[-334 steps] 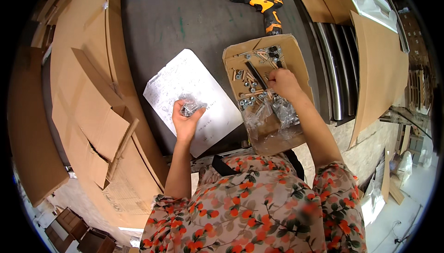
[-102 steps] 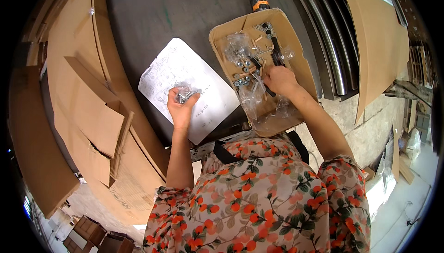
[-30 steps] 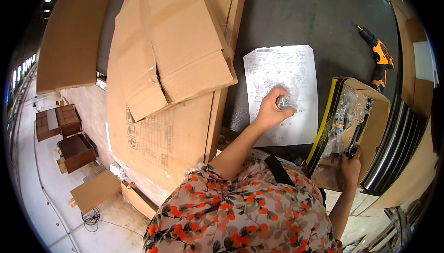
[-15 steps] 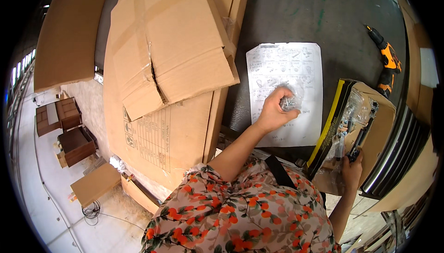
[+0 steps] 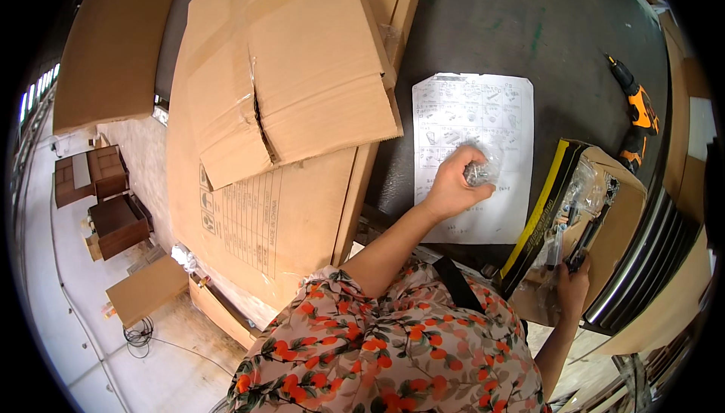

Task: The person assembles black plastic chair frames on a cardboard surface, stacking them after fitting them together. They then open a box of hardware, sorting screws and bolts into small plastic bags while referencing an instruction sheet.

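My left hand [image 5: 455,186] is closed around a small clear plastic bag [image 5: 483,171] of metal hardware, perhaps screws. It is over a white printed sheet [image 5: 510,198] with rows of small drawings, lying on the dark tabletop. My right hand [image 5: 572,286] reaches into an open cardboard box [image 5: 615,235] with a black-and-yellow edge. Its fingers are closed at the near end of a long black part [image 5: 593,228]. Clear bags of small fittings [image 5: 578,186] lie in the box beside that part. My right fingertips are partly hidden.
An orange-and-black cordless drill [image 5: 638,107] lies beyond the box on the dark table [image 5: 483,20]. Large flattened cardboard [image 5: 302,66] covers a big carton [image 5: 302,220] on my left. Brown cabinets [image 5: 121,224] and a cable [image 5: 138,335] are on the floor further left.
The view has shifted slightly, so the sheet, box and drill appear a little further right and lower. My left hand still holds the bag; my right hand stays inside the box.
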{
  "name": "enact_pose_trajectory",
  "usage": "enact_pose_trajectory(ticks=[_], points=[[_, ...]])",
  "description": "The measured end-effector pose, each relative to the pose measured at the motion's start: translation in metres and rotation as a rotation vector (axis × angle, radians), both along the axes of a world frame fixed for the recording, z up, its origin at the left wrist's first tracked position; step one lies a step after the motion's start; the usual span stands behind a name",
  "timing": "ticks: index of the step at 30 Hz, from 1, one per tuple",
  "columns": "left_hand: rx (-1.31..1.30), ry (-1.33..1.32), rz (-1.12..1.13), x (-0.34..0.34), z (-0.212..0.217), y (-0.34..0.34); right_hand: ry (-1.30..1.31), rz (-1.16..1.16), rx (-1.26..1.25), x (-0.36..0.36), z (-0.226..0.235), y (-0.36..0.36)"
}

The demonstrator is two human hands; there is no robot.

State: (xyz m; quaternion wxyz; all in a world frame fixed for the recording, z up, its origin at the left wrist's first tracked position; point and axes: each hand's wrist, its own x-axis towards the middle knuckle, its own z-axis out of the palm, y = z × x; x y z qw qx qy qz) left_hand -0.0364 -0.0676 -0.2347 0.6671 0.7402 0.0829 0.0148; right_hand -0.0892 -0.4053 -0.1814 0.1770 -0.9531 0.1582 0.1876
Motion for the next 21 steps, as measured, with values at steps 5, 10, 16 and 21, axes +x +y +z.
enact_pose_trajectory(ticks=[5,10,16,21], points=[[-0.005,-0.006,-0.003,0.001,0.002,0.0,0.019,-0.005,0.001,0.001,0.003,0.003],[-0.004,-0.023,0.001,0.001,0.0,0.0,0.007,-0.003,-0.049,-0.001,-0.003,-0.001],[0.009,-0.015,-0.001,0.001,-0.001,-0.001,-0.029,0.038,0.04,0.0,-0.003,-0.002],[0.006,0.001,0.005,0.0,-0.001,-0.002,-0.063,-0.005,0.0,0.003,-0.007,-0.007]])
